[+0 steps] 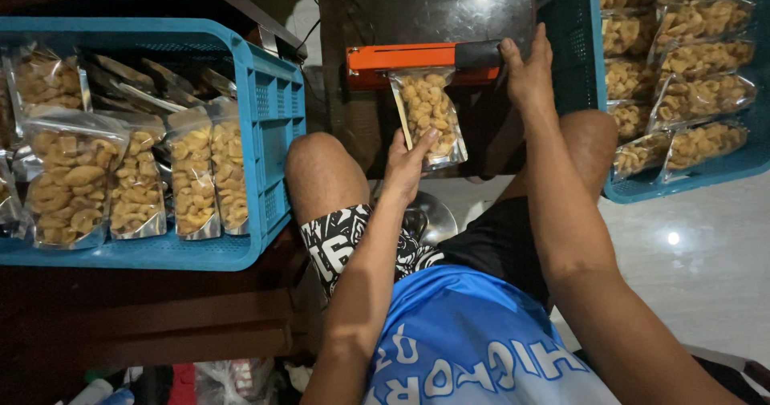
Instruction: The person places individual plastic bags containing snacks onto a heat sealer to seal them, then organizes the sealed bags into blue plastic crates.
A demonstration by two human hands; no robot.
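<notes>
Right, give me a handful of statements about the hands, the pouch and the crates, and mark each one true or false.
1. The left hand holds a clear pouch of snacks by its lower part. True.
2. The right hand rests on its own knee. False: it presses the black handle of the orange sealer.
3. The pouch's top sits under the sealer's bar. True.
4. The left crate is red. False: it is blue.
5. The right crate holds filled pouches. True.

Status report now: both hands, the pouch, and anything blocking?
Left hand holds snack pouch, its top in orange heat sealer. Right hand presses sealer handle. Nothing blocking.
</notes>
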